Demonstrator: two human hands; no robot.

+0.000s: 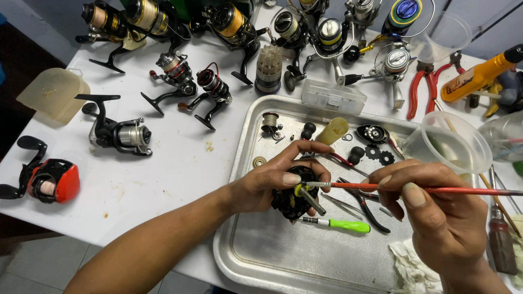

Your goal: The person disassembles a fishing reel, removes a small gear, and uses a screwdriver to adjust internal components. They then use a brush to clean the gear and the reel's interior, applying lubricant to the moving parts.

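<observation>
left hand (272, 182) fingers clamp black reel body with yellow gear (294, 198) steady over dented aluminium tray (261, 256); right hand (436, 209) fingers pinch thin red brush (381, 187), tip at the gear.

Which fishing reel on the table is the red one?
The red reel at the far left edge of the table, lying apart from the others. The other reels beside it are black, silver or gold.
</observation>
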